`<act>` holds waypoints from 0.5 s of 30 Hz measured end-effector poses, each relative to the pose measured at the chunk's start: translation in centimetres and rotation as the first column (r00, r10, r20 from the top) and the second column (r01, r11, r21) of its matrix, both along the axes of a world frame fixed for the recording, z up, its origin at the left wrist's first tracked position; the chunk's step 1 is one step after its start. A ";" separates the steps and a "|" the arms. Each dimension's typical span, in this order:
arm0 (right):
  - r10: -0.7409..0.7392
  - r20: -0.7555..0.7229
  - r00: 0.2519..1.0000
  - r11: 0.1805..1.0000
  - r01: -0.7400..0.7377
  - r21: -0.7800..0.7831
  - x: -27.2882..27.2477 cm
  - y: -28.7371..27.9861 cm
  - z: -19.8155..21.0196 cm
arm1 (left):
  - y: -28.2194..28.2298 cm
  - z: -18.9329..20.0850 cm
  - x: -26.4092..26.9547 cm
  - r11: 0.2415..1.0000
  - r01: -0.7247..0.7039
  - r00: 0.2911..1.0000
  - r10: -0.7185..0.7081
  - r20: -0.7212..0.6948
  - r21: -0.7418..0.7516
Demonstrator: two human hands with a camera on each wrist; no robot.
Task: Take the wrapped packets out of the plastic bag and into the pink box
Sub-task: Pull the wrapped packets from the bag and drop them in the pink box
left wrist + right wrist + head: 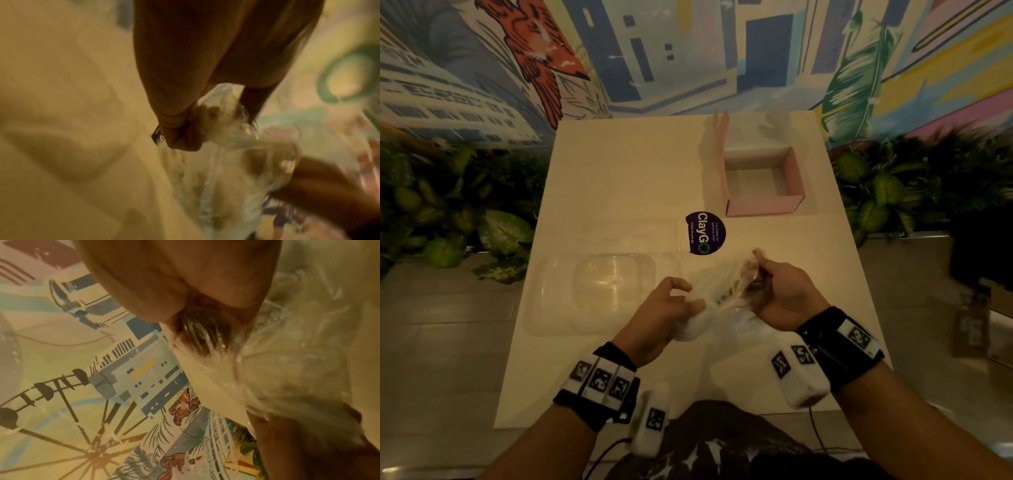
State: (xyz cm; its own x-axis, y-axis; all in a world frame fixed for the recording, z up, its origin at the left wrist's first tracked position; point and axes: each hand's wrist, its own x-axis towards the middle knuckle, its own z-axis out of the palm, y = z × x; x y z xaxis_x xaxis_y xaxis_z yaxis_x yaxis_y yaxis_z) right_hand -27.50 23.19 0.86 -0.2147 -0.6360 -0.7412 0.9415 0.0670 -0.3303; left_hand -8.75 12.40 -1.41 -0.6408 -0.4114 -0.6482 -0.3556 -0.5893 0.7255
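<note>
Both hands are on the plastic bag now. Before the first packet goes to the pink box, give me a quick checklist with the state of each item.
1. Left hand grips the plastic bag: ok.
2. Right hand grips the bag's other side: ok; the film is stretched between the two hands.
3. Bag mouth open wide enough to draw out a packet: cannot tell, too blurred.
4. Packets in the bag: dark shapes show through the film near the right hand; count cannot tell.
5. Pink box open and upright: ok; no packet seen inside.
6. Way to the box: ok; the clear tray lies off to the left.
</note>
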 end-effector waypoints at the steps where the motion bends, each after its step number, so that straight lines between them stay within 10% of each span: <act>1: -0.015 0.071 0.997 0.999 0.018 -0.043 -0.2 0.1 0.3 | 0.1 -0.5 0.1 0.977 0.049 0.995 -0.030 0.093 -0.207; 5: 0.175 0.002 0.985 0.973 -0.173 -0.152 -0.2 1.5 2.1 | -0.7 -1.2 0.2 0.855 0.032 0.960 0.118 0.255 -0.518; 8: 0.316 -0.237 0.918 0.942 -0.335 -0.040 -0.2 3.0 2.9 | -1.1 -0.5 -0.4 0.945 -0.293 0.943 0.310 0.118 -0.142; 12: 0.515 -0.406 0.755 0.856 -0.433 0.282 0.4 4.0 1.3 | -1.4 1.0 -1.2 0.813 -0.437 0.882 0.471 0.006 0.384; 15: 0.366 -0.293 0.883 0.922 -0.302 0.242 1.0 3.9 0.0 | -1.1 1.1 -1.3 0.789 -0.352 0.922 0.385 0.042 0.503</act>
